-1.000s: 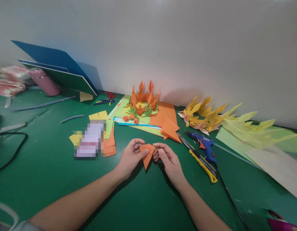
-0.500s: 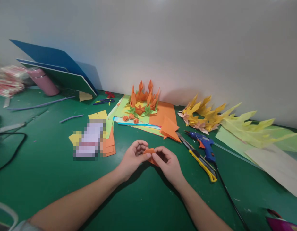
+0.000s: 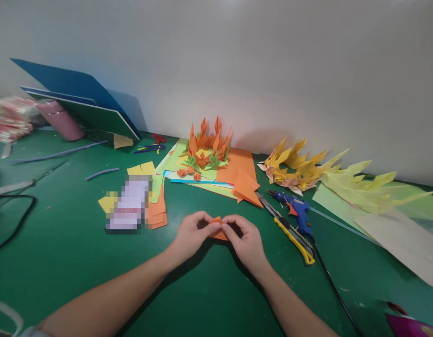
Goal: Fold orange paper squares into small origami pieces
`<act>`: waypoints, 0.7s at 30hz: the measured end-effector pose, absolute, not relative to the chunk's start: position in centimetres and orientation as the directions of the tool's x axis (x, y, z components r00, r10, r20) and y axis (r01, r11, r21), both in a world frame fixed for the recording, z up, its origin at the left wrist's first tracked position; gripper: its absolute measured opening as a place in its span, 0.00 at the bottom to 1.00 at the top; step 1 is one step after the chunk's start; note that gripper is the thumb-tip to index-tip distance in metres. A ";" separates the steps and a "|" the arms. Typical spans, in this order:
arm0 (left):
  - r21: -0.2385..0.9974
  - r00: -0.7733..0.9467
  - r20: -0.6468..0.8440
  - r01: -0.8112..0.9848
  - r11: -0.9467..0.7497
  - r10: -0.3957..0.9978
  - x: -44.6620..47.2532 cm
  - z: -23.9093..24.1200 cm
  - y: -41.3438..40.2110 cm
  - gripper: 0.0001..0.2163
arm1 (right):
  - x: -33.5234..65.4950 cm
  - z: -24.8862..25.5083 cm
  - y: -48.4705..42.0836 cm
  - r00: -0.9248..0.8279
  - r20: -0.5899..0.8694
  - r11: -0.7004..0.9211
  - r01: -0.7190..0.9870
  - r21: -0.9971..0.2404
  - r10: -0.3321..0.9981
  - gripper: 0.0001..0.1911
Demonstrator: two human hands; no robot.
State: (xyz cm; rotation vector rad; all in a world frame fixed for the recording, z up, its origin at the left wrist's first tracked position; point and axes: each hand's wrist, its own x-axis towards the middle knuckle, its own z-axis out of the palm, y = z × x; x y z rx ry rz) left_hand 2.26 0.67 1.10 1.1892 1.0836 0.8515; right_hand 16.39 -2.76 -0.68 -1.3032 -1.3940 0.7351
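Observation:
Between my two hands is a small folded piece of orange paper [image 3: 220,233]. My left hand [image 3: 194,236] pinches its left side, thumb on the near face and fingers curled behind. On the right side, my right hand [image 3: 245,239] pinches it the same way, and the two thumb tips nearly meet at its middle. The fingertips behind the paper are partly hidden. Beyond the hands, an orange paper crown [image 3: 210,145] with pointed petals and green leaves sits on coloured sheets. Folded orange paper pieces [image 3: 247,188] lie to its right.
A yellow utility knife [image 3: 295,238] and a blue glue gun [image 3: 300,215] with a black cable lie right of my hands. Behind them stands a yellow paper crown [image 3: 297,166]. At left are a blurred-out phone [image 3: 130,203], orange slips [image 3: 157,214] and a pink bottle [image 3: 60,119].
The fingers of my left hand have curled in closer behind the orange paper. More of the paper's lower part shows below the thumbs. Both hands stay in nearly the same place.

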 end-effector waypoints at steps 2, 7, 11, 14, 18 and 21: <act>0.966 0.272 -0.225 -0.065 0.251 0.936 2.2 1.3 0.8 0.15 | 16.3 -0.8 -2.7 0.153 0.250 0.207 0.253 -0.945 0.956 0.04; 0.900 0.278 -0.299 -0.235 0.366 0.913 2.2 1.5 1.2 0.18 | 16.3 -1.0 -2.7 0.177 0.296 0.253 0.231 -0.940 0.939 0.10; 0.895 0.270 -0.301 -0.250 0.369 0.915 2.1 1.3 1.3 0.17 | 16.2 -0.9 -2.8 0.162 0.297 0.248 0.268 -0.931 0.941 0.07; 0.887 0.258 -0.296 -0.282 0.365 0.920 2.1 1.2 1.3 0.17 | 16.2 -0.8 -2.8 0.193 0.287 0.227 0.284 -0.932 0.938 0.09; 0.896 0.206 -0.258 -0.314 0.313 0.944 2.2 1.3 1.3 0.21 | 16.3 -0.8 -2.8 0.219 0.306 0.224 0.335 -0.915 0.926 0.07; 0.928 0.181 -0.188 -0.289 0.235 0.965 2.2 1.3 1.3 0.18 | 16.4 -1.0 -2.8 0.214 0.359 0.256 0.392 -0.884 0.909 0.05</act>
